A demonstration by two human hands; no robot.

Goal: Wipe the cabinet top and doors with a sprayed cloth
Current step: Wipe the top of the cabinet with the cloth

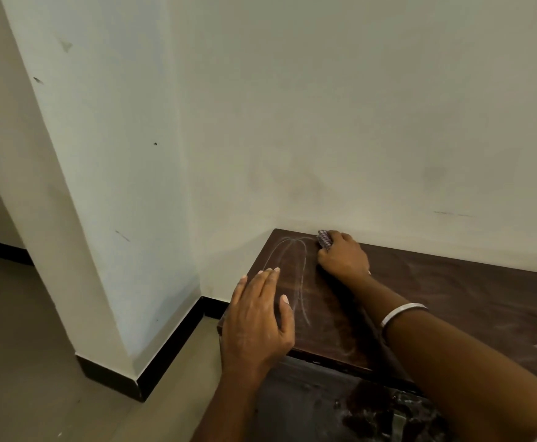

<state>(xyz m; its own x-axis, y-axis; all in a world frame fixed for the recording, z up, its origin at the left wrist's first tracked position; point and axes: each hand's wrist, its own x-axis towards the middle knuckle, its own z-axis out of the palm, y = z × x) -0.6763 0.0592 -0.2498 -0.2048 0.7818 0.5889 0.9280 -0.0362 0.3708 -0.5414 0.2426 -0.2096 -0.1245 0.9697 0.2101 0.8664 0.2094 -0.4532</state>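
While gripping a bunched checked cloth (pixel 323 238), the right hand (pixel 343 255) is pressing it against the far back edge of the dark wooden cabinet top (pixel 471 301), right where the top meets the wall (pixel 324 122). The left hand (pixel 257 317) is lying flat with straight fingers on the near left corner of the top, holding nothing and seemingly bracing the person. A silver bangle (pixel 402 312) is circling the right wrist.

Between the two hands, pale curved streaks (pixel 302 275) are showing on the wood, which suggests wiping is under way on the left end only. The stretch of top running to the right is looking dull and smudged, so most of the top is probably still to do. The cabinet front (pixel 308 393) below the near edge, where the doors would be, is looking mottled and appears not yet wiped.

Nothing is standing on the top. The wall corner and a white pillar (pixel 79 186) with black skirting (pixel 165 355) are crowding the left end, limiting reach there.
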